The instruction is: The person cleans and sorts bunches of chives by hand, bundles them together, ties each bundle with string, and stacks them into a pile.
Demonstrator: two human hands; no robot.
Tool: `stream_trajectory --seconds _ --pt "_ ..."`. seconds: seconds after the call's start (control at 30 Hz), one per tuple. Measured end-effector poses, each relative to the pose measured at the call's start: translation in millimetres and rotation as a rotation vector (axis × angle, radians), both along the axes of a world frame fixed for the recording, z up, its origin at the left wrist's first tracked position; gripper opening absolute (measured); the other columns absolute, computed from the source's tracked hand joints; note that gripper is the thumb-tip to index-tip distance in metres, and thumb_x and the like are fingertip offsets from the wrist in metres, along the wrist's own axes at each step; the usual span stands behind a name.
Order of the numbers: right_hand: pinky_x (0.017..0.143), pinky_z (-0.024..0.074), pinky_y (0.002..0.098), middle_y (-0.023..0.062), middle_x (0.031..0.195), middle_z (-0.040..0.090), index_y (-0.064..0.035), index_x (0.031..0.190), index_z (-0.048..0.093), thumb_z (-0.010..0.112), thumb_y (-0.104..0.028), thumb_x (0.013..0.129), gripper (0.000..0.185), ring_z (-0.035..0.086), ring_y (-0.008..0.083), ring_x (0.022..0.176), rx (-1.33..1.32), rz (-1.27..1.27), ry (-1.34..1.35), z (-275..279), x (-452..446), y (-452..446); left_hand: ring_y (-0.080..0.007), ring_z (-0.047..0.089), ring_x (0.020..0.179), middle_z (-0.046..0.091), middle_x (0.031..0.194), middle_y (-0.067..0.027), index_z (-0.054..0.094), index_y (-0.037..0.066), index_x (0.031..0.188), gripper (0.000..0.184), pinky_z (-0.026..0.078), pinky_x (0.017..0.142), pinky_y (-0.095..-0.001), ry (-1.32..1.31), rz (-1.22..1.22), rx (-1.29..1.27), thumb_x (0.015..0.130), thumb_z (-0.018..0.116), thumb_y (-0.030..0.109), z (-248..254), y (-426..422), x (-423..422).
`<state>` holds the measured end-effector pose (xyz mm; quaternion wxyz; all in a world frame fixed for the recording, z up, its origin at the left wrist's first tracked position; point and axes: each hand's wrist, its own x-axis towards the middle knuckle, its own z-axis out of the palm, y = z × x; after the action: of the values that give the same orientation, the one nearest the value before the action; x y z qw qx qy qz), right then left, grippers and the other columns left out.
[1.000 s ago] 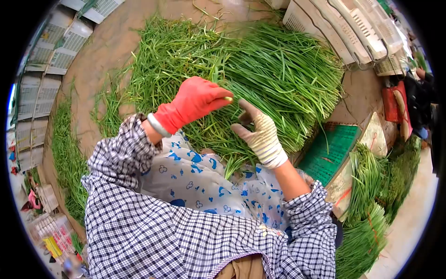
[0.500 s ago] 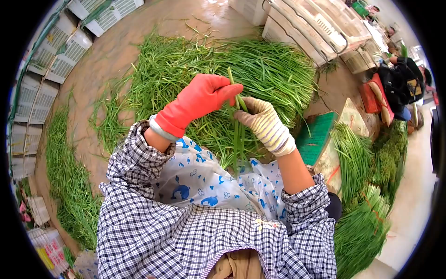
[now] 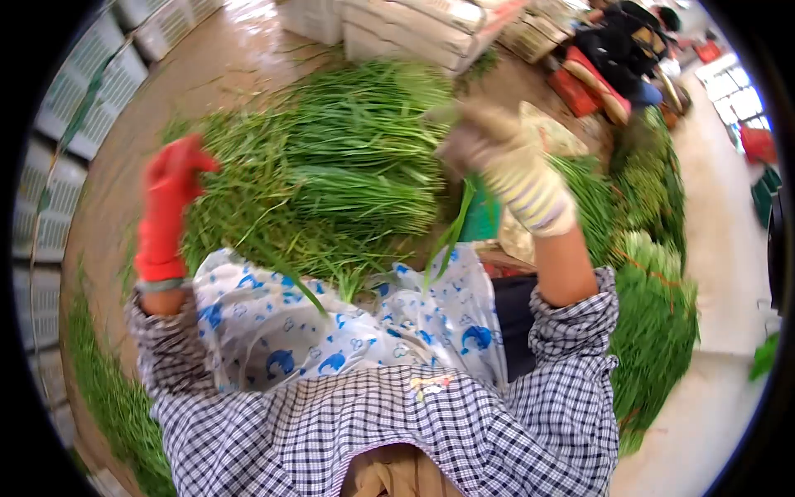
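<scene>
My left hand point(image 3: 175, 199), in a red rubber glove, is off to the left beside the pile of garlic chives point(image 3: 364, 149). Motion smears its fingers, so I cannot tell whether they hold anything. A loose green blade point(image 3: 300, 286) shows over the apron, apart from that glove. My right hand point(image 3: 513, 170), in a yellow-and-white striped knit glove, is raised on the right with fingers closed, blurred. A few garlic chive blades point(image 3: 454, 236) hang from it, their lower ends over the blue-patterned plastic apron point(image 3: 331, 344).
To the right, tied chive bundles point(image 3: 654, 331) lie near a green board point(image 3: 482, 217). White crates point(image 3: 54, 199) line the left wall, and more crates point(image 3: 406, 37) stand at the back. Another person point(image 3: 621, 41) in dark clothes is at the upper right. Scattered greens point(image 3: 108, 389) lie lower left.
My hands have come apart from the chives they held together. The left swung left and the right moved right with a few blades. My view has turned to the right.
</scene>
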<state>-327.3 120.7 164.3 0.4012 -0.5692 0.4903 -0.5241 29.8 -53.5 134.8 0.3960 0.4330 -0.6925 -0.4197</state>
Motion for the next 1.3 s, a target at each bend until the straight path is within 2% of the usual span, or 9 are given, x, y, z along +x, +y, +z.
stream_trajectory --seconds 0.1,0.3,0.4,0.5,0.6,0.83,0.93,1.13,1.3 --pt "0.076 0.046 0.0274 0.0026 0.089 0.065 -0.0041 0.114 0.065 0.062 -0.031 0.093 0.034 0.057 0.0127 0.077 -0.213 -0.648 0.384 72.6 -77.4 53.2 -0.0133 0.06 0.074 0.069 0.103 -0.0087 0.065 0.005 0.114 0.046 0.048 0.062 -0.028 -0.225 0.242 0.019 0.093 0.057 0.045 -43.6 -95.9 86.2" --pt "0.092 0.0474 0.0266 0.0095 0.111 0.069 -0.0027 0.118 0.065 0.059 -0.008 0.095 0.025 0.063 0.0144 0.101 -0.394 -1.102 0.572 102.7 -236.4 126.1 -0.0346 0.057 0.115 0.056 0.129 -0.0232 0.05 0.003 0.134 0.072 0.045 0.096 -0.0408 -0.728 0.424 -0.439 0.082 0.069 0.048 -133.9 -111.1 36.1" --pt "0.096 0.0454 0.0279 0.0081 0.115 0.067 -0.004 0.122 0.063 0.058 -0.01 0.096 0.027 0.062 0.0173 0.102 -0.152 -0.996 1.179 18.1 -341.9 139.7 -0.0305 0.058 0.114 0.061 0.125 -0.0157 0.053 0.009 0.132 0.065 0.046 0.097 -0.0384 -0.53 -0.317 -0.493 0.074 0.079 0.022 -173.5 -46.4 -76.2" --pt "0.1 0.0408 0.029 0.0071 0.117 0.065 -0.0055 0.122 0.062 0.058 -0.012 0.095 0.028 0.057 0.0175 0.11 0.26 -0.808 0.871 -77.3 -339.0 124.5 -0.0315 0.059 0.11 0.061 0.121 -0.0139 0.052 0.011 0.132 0.074 0.047 0.095 -0.0411 -0.759 -1.168 -0.334 0.065 0.082 0.021 -232.9 31.4 -143.5" --pt "0.107 0.0353 0.0328 0.0102 0.136 0.054 -0.007 0.137 0.049 0.061 -0.014 0.093 0.047 0.049 0.0206 0.126 0.236 -0.883 1.006 -118.4 -290.1 104.0 -0.0295 0.054 0.115 0.06 0.117 -0.0085 0.058 0.016 0.123 0.06 0.041 0.103 -0.0424 -0.741 -1.331 -0.47 0.066 0.076 0.02 -342.9 115.0 -150.0" --pt "0.111 0.0318 0.0353 0.0112 0.137 0.052 -0.005 0.138 0.049 0.06 -0.005 0.091 0.048 0.047 0.0229 0.128 0.152 -0.856 1.001 -104.4 -218.3 50.0 -0.0253 0.053 0.103 0.057 0.101 -0.0052 0.064 0.013 0.089 0.015 0.042 0.094 -0.0405 -0.678 -1.092 -0.439 0.075 0.059 0.016 -440.1 116.6 -87.3" --pt "0.11 0.0329 0.0353 0.0108 0.136 0.053 -0.0055 0.136 0.05 0.059 -0.005 0.091 0.046 0.048 0.0229 0.126 0.122 -0.81 1.03 -111.1 -216.4 41.2 -0.0307 0.058 0.088 0.06 0.083 -0.0103 0.064 0.01 0.087 0.016 0.048 0.081 -0.0403 -0.937 -0.917 -0.426 0.072 0.058 0.014 -400.2 47.3 -53.9" --pt "0.108 0.036 0.0363 0.0116 0.131 0.056 -0.006 0.132 0.055 0.062 -0.005 0.089 0.043 0.05 0.0244 0.124 0.082 -0.722 1.109 -111.8 -205.7 35.8 -0.0376 0.064 0.096 0.067 0.103 -0.0188 0.067 0.005 0.104 0.028 0.051 0.083 -0.045 -1.255 -0.334 -0.158 0.082 0.061 0.021 -398.1 -56.9 72.8" --pt "0.106 0.0377 0.0407 0.0128 0.126 0.059 -0.0082 0.124 0.059 0.067 -0.003 0.081 0.045 0.054 0.0309 0.118 0.009 -0.527 1.377 -97.5 -166.4 15.6 -0.0377 0.064 0.095 0.067 0.102 -0.0191 0.067 0.005 0.102 0.027 0.051 0.083 -0.0448 -1.623 -0.422 0.188 0.084 0.06 0.023 -374.1 -98.9 165.3"
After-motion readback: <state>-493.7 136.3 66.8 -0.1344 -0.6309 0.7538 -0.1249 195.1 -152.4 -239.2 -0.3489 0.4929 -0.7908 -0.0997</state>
